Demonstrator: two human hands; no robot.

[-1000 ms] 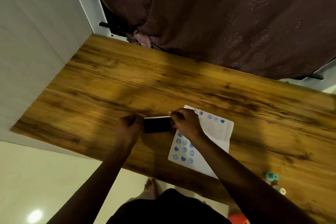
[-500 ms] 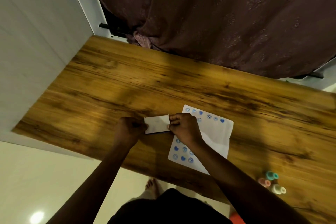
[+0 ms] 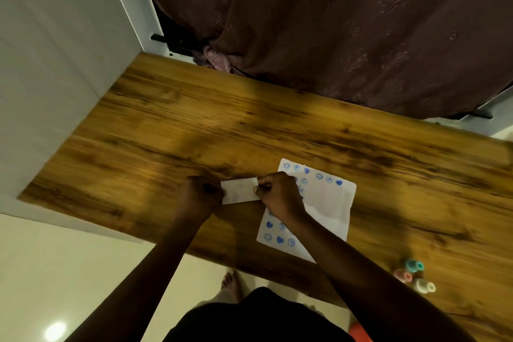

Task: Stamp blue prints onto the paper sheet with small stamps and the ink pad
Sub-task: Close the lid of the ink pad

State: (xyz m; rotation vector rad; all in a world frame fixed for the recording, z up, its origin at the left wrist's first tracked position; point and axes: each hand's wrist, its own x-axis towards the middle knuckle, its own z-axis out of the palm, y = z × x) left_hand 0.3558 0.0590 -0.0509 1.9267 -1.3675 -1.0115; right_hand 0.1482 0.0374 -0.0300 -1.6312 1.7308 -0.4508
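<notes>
While a few small pastel plastic stamps lie clustered and untouched at the near right edge, I'm watching both hands busy further in. The left hand curls round the left end of the flat white rectangular ink pad, and the right hand pinches its right end. The pad is low over the wood, touching or not I can't tell. Its white face is up with no blue showing, so I'd call this lid work, opening or closing. More prints need the lid off and a reach back to the stamps. The creased white paper sheet lies just right of the pad, under the right wrist. Blue hearts and round faces line its far and near ends. Beyond is the brown wooden table, then the dark maroon curtain.
</notes>
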